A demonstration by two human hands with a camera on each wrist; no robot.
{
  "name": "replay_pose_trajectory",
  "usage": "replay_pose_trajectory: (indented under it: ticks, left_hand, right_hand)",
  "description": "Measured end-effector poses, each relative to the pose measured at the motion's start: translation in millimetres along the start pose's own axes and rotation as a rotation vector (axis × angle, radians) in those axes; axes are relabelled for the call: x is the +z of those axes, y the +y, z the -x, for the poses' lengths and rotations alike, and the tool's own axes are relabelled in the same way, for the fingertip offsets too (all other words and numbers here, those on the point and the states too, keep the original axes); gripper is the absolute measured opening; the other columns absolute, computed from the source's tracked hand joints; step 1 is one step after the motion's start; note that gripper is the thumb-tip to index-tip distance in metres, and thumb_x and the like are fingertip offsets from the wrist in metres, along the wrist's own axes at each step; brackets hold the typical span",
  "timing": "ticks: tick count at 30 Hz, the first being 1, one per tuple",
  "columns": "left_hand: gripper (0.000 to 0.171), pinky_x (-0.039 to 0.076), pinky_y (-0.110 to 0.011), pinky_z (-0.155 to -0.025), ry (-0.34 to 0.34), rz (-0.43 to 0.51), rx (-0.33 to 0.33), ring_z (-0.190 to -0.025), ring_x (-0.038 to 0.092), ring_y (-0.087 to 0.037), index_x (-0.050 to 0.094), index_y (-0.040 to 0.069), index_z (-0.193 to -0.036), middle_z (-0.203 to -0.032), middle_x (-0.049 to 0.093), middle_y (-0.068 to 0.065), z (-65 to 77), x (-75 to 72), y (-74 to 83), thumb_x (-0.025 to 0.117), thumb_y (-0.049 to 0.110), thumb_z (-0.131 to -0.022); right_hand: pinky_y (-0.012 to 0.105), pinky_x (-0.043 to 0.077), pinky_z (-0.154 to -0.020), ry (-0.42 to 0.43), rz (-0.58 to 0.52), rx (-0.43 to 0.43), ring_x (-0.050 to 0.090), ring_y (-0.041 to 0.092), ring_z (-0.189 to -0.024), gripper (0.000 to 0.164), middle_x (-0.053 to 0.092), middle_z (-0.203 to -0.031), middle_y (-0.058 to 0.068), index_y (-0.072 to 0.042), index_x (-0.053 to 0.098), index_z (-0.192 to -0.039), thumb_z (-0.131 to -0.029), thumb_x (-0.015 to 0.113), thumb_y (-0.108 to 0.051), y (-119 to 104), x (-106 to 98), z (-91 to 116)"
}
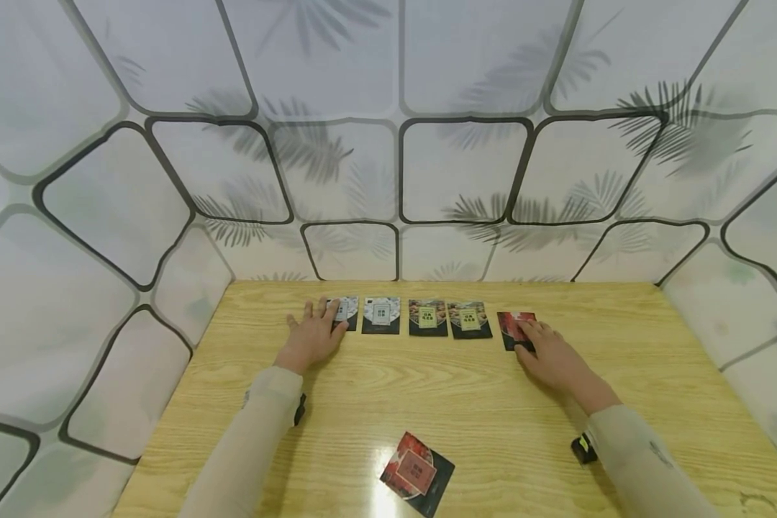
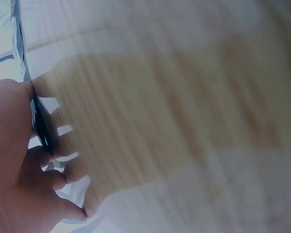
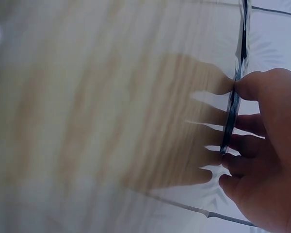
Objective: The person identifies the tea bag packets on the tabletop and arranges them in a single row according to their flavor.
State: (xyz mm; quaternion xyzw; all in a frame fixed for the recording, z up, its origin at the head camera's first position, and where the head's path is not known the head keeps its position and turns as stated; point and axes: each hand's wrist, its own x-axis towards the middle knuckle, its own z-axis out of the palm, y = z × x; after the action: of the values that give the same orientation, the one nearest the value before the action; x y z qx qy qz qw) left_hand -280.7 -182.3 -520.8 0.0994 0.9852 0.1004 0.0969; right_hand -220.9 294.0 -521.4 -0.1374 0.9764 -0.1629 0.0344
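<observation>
At the left end of a row of flat square printed packets, my left hand (image 1: 312, 337) rests with spread fingers on a grey-white packet (image 1: 346, 311), covering its left part. Its thumb lies at the packet's lower right edge. At the right end, my right hand (image 1: 553, 357) touches a red and black packet (image 1: 510, 329), its fingers over the right side. From the right wrist view, that packet (image 3: 231, 119) shows edge-on, flat at the tabletop under the thumb and fingers. The left wrist view likewise shows a dark packet edge (image 2: 42, 124) by the left hand's fingers.
Between the hands lie another grey-white packet (image 1: 381, 316) and two yellow-labelled packets (image 1: 428, 318), side by side. A second red and black packet (image 1: 417, 475) lies tilted near the front of the wooden table (image 1: 375, 381). Patterned curtain walls (image 1: 466, 173) stand behind and at both sides.
</observation>
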Motion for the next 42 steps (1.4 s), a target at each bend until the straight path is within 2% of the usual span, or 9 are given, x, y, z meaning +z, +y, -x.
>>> replay_pose_trajectory:
  ticks: [11, 21, 29, 42]
  left_hand:
    - [0.069, 0.011, -0.086, -0.118, -0.004, -0.012, -0.006, -0.161, 0.009, -0.052, 0.015, 0.015, -0.171, -0.177, 0.010, -0.020, 0.9, -2.0, 2.2, 0.030, 0.051, -0.114]
    - [0.070, 0.010, -0.086, -0.117, -0.006, 0.002, -0.004, -0.161, 0.007, -0.052, 0.015, 0.016, -0.172, -0.177, 0.009, -0.020, -0.8, -1.0, 0.9, 0.030, 0.052, -0.114]
    - [0.070, 0.010, -0.086, -0.118, -0.005, 0.000, -0.006, -0.161, 0.007, -0.052, 0.014, 0.016, -0.172, -0.177, 0.009, -0.019, -1.5, -1.0, 0.4, 0.030, 0.053, -0.114]
    - [0.070, 0.011, -0.086, -0.118, -0.002, -0.005, -0.005, -0.161, 0.007, -0.052, 0.014, 0.016, -0.172, -0.177, 0.009, -0.020, 0.4, -1.8, 1.4, 0.030, 0.052, -0.114]
  right_hand:
    - [0.075, 0.029, -0.119, -0.015, 0.009, -0.016, 0.034, 0.064, -0.145, 0.060, 0.040, -0.158, 0.041, 0.008, 0.040, -0.157, -0.109, 0.052, -0.026, 2.4, -7.3, -12.0]
    - [0.077, 0.031, -0.117, -0.045, 0.007, 0.003, 0.031, 0.065, -0.147, 0.063, 0.037, -0.160, 0.039, 0.005, 0.038, -0.160, -0.109, 0.052, -0.028, 7.4, -9.9, -21.5]
    - [0.077, 0.038, -0.110, -0.052, 0.006, 0.003, 0.035, 0.065, -0.144, 0.064, 0.038, -0.159, 0.040, 0.004, 0.037, -0.160, -0.108, 0.053, -0.030, 7.7, -9.2, -22.8]
    - [0.076, 0.038, -0.113, -0.043, 0.010, 0.010, 0.035, 0.064, -0.145, 0.064, 0.039, -0.160, 0.038, 0.006, 0.038, -0.159, -0.108, 0.053, -0.028, 8.5, -9.6, -26.4]
